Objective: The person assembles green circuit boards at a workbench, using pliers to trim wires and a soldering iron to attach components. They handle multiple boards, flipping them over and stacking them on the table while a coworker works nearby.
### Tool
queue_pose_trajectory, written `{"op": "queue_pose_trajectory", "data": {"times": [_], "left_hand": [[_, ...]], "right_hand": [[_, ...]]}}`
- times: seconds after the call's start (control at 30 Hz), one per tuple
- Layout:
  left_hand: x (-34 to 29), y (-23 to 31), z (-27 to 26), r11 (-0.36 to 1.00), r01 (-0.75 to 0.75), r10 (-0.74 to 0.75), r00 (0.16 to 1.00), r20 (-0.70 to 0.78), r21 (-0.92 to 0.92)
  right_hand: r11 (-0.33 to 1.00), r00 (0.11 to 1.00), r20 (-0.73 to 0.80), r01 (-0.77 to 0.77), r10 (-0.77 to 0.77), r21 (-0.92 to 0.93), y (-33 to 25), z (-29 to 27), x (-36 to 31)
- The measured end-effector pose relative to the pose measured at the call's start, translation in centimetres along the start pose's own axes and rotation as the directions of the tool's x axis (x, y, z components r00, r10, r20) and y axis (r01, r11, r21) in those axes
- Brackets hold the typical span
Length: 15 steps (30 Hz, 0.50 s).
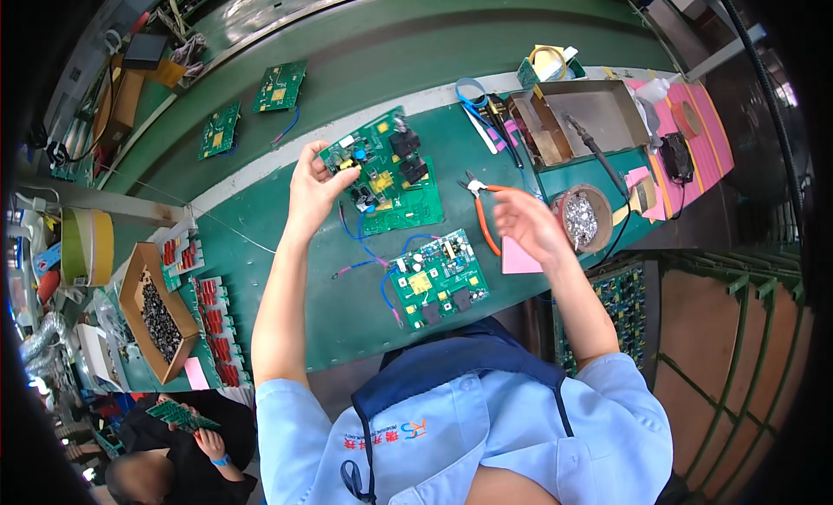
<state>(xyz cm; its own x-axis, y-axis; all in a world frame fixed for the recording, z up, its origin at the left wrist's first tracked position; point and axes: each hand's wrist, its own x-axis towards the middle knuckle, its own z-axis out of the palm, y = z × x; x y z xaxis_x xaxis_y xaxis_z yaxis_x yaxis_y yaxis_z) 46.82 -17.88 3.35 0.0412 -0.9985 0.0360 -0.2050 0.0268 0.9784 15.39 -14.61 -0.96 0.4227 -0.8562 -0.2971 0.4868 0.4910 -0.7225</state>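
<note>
My left hand point(319, 188) grips the left edge of a green circuit board point(371, 163), which is tilted up off the bench. The board carries black, blue and yellow components, and blue wires trail below it. Partly beneath it lies another green board point(415, 212). Nearer to me a third circuit board point(438, 279) lies on the green bench, its blue and purple wires out to the left. My right hand point(531, 229) is open, fingers extended and apparently empty, just right of the orange-handled cutters point(482, 208). A pink pad point(521, 259) lies by its wrist.
Two more boards point(280, 86) lie on the far belt. At right are a soldering iron point(594, 149), a metal tray point(599, 114) and a round tin point(583, 217) of metal scraps. A cardboard box point(156, 318) of small parts stands left. Another person point(186, 453) holds a board, lower left.
</note>
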Motion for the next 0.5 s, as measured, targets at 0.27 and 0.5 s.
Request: {"op": "queue_pose_trajectory", "data": {"times": [0.27, 0.5], "left_hand": [[-7.8, 4.9, 2.5, 0.373, -0.881, 0.740, 0.472, 0.479, 0.291], [-11.4, 1.2, 3.2, 0.459, -0.860, 0.698, 0.504, 0.508, 0.222]], "right_hand": [[0.985, 0.986, 0.001, -0.165, 0.165, 0.040, 0.9, 3.5, 1.4], [0.963, 0.987, -0.031, -0.163, 0.160, -0.216, 1.6, 2.4, -3.1]]}}
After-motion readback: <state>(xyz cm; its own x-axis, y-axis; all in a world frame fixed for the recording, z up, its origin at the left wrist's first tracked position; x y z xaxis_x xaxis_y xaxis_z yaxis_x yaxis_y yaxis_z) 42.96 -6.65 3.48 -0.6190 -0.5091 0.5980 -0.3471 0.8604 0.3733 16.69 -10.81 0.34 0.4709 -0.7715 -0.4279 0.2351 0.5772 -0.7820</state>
